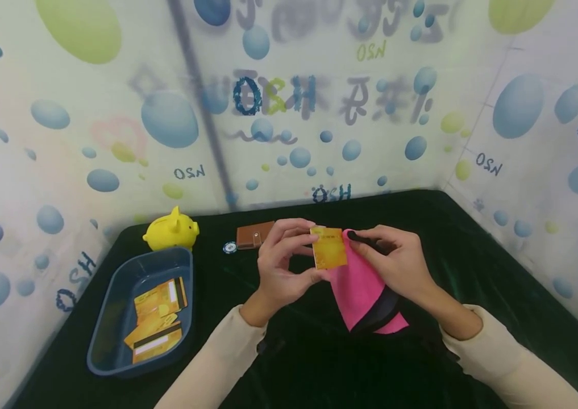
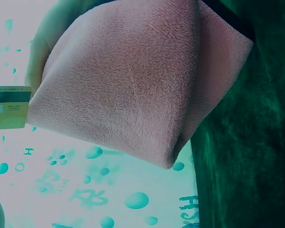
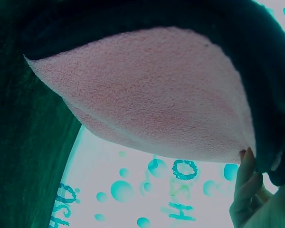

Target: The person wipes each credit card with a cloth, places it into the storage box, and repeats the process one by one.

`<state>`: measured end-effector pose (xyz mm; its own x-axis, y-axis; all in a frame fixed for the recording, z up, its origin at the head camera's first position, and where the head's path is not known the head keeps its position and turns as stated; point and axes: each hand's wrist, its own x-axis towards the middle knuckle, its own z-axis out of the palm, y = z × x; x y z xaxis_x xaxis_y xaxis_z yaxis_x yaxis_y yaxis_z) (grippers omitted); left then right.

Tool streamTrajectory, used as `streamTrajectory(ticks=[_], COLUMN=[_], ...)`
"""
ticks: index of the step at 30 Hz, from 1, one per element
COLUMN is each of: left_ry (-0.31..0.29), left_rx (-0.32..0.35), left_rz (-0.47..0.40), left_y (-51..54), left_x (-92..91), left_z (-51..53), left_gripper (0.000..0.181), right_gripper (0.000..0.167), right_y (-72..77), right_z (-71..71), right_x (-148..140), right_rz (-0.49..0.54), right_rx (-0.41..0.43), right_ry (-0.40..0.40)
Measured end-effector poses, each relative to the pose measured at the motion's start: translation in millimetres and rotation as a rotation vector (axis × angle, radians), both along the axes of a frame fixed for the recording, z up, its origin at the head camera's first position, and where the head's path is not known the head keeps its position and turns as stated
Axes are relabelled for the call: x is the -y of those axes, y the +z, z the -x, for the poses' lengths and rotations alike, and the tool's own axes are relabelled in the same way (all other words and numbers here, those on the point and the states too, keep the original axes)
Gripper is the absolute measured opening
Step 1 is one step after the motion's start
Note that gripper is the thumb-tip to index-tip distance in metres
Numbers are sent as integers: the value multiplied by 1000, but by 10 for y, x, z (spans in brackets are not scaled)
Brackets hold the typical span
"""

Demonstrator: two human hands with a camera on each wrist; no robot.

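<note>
In the head view my left hand [image 1: 285, 266] pinches a golden bank card [image 1: 328, 249] by its left edge and lower corner, thumb below and fingers above. My right hand [image 1: 402, 260] grips the upper corner of a pink cloth [image 1: 357, 287] with a black border. The cloth hangs down beside the card, its top at the card's right edge. From the left wrist, the card [image 2: 8, 118] shows a dark stripe, and the fuzzy cloth [image 2: 118, 80] fills much of the view. The right wrist view shows the cloth [image 3: 152, 95] and fingertips [image 3: 247, 164] at its corner.
A blue tray [image 1: 113, 318] with several golden cards [image 1: 158, 301] stands at the left. Behind it sits a yellow piggy bank [image 1: 170, 233]. A brown wallet [image 1: 250, 236] and a poker chip [image 1: 229, 247] lie at the back of the dark green tablecloth [image 1: 319, 375].
</note>
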<state>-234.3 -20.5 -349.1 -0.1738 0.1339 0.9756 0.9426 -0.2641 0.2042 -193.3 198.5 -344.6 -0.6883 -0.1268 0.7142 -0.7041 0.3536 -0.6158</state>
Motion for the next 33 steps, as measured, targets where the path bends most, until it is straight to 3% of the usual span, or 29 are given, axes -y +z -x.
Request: streamTrajectory(ticks=[10, 15, 19, 33], left_ry=[-46, 17, 84, 157], left_rx=[161, 237, 248, 228], left_rz=[-57, -70, -64, -23], left_y=[-32, -39, -50, -29], left_x=[-13, 4, 36, 117], left_z=[3, 17, 45, 124], left_gripper=[52, 50, 48, 38], right_gripper=[26, 26, 26, 26], right_y=[-14, -15, -14, 11], right_z=[0, -2, -6, -12], right_x=[5, 1, 2, 9], right_rz=[1, 5, 4, 20], right_rx=[14, 17, 19, 20], right_ry=[-5, 8, 6, 14])
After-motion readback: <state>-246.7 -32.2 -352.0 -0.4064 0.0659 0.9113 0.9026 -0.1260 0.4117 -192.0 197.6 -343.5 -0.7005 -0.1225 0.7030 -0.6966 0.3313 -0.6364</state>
